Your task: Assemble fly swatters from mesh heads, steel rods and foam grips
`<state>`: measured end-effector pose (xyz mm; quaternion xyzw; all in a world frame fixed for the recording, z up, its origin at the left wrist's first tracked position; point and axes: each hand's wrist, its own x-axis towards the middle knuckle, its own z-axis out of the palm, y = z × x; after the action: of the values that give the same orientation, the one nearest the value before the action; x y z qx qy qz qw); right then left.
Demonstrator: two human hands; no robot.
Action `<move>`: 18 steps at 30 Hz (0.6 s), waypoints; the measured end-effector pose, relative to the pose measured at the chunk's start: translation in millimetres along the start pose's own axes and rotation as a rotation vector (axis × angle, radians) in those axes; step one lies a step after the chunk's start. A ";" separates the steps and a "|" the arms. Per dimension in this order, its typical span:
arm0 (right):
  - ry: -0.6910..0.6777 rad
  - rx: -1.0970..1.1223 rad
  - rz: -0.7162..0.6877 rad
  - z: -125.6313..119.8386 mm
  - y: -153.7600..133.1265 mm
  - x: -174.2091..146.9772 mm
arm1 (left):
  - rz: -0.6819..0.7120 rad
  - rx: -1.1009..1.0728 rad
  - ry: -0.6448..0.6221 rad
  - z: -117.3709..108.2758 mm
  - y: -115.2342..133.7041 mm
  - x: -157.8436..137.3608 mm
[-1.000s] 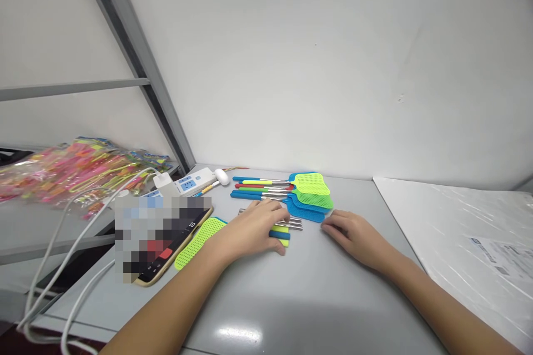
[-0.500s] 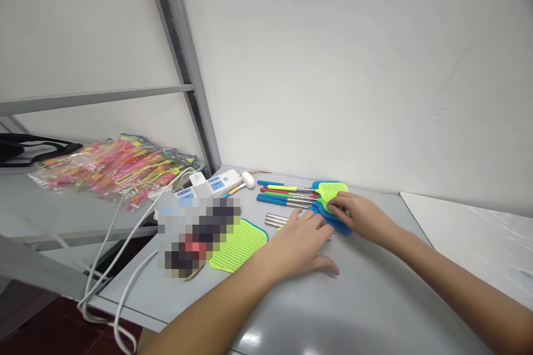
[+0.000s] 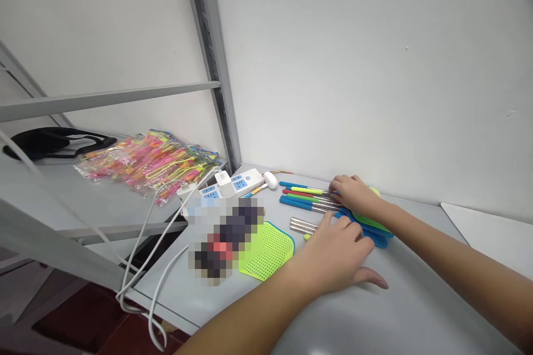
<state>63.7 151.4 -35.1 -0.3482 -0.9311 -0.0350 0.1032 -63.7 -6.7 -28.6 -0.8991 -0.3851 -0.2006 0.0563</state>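
Observation:
Several fly swatters with blue, yellow, red and green handles (image 3: 298,199) lie in a row, metal shafts pointing right. My right hand (image 3: 356,195) rests over their shafts where these meet the heads, its fingers bent down onto them. Under that wrist, green and blue swatter heads (image 3: 377,237) stick out, stacked and partly hidden. Nearer to me, my left hand (image 3: 343,255) hovers low over some silvery metal rods (image 3: 302,226), thumb spread away from the other fingers. It covers the rods' right ends. A green swatter head with a blue edge (image 3: 272,249) lies left of it.
On the grey table (image 3: 400,310) stand a white power strip (image 3: 245,180) and a small white rounded object (image 3: 270,179). A pixelated item (image 3: 227,241) overlaps the green head. White cables (image 3: 156,299) hang over the left edge. Packaged colourful items (image 3: 154,161) fill the shelf beside a metal post (image 3: 216,61).
The camera view has turned, so the scene sits further right. My right hand has moved left from the green swatter head onto the shafts. My left hand stays over the rods.

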 end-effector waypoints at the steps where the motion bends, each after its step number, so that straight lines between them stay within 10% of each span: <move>1: 0.006 -0.006 0.001 -2.4 0.2 -1.0 | 0.001 -0.006 0.012 -0.8 0.2 0.6; 11: 0.146 0.043 0.216 -60.1 5.2 -75.0 | -0.235 -0.093 0.390 -28.0 -19.7 2.3; 18: 0.238 -0.001 0.223 -56.1 -2.8 -185.1 | -0.208 -0.183 0.229 -22.5 -17.8 2.6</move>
<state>207.6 22.9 -20.4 -0.4431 -0.8677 -0.0647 0.2157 -82.0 1.7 -8.0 -0.8269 -0.4472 -0.3408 -0.0035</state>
